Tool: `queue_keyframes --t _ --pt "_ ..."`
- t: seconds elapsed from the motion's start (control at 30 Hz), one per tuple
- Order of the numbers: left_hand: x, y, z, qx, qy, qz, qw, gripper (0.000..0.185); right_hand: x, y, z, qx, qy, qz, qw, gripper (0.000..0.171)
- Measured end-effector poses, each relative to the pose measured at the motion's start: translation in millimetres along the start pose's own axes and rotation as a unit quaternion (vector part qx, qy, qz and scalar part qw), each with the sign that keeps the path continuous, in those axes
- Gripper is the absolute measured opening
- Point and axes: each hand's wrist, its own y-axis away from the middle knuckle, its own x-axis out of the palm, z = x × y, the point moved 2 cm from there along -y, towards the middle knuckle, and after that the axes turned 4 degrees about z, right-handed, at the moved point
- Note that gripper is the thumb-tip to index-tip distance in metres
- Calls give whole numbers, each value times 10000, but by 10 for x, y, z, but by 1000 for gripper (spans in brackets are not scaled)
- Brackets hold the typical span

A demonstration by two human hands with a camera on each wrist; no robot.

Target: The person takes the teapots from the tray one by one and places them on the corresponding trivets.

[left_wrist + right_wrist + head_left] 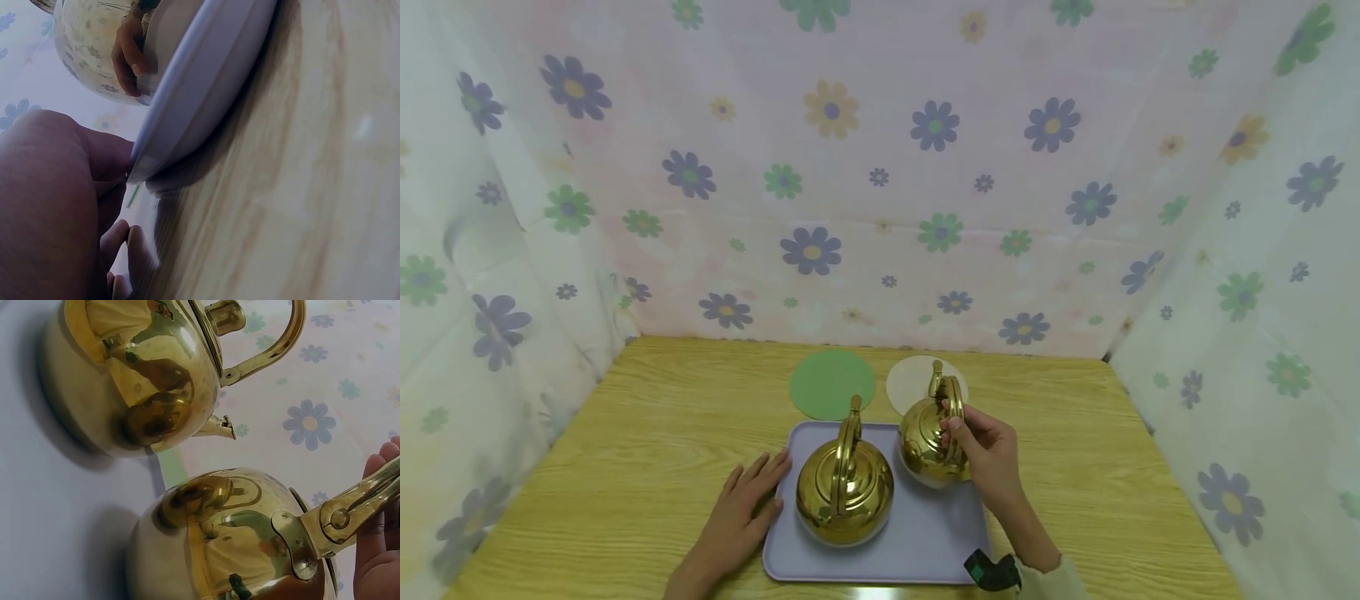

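My right hand point(992, 458) grips the upright handle of a smaller brass kettle point(925, 454), fingers wrapped about it. That kettle is over the far right of a lilac tray point(928, 542), its spout pointing away. A larger brass kettle point(845, 492) sits on the tray's left half with its handle up. The right wrist view shows the larger kettle point(137, 369) beside the held kettle point(219, 544). On the left, my left hand point(737, 517) touches the tray's edge with fingers extended. In the left wrist view its fingertips meet the tray rim point(181, 119).
Behind the tray lie a green round mat point(831, 383) and a cream round mat point(917, 379), the latter partly hidden by the smaller kettle's spout. All stands on a wooden table point(647, 467). Flowered curtains point(880, 208) enclose the back and both sides.
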Motion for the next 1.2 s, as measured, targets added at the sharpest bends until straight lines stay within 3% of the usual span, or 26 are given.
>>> queue_keyframes --t 0.53,1.2 --pt "-17 11 -3 15 7 -49 10000 52 21 -71 -27 -167 -185 -15 9997 35" --pt "-3 -7 -6 -3 88 -22 10000 51 72 -186 -59 76 -139 -239 9996 34"
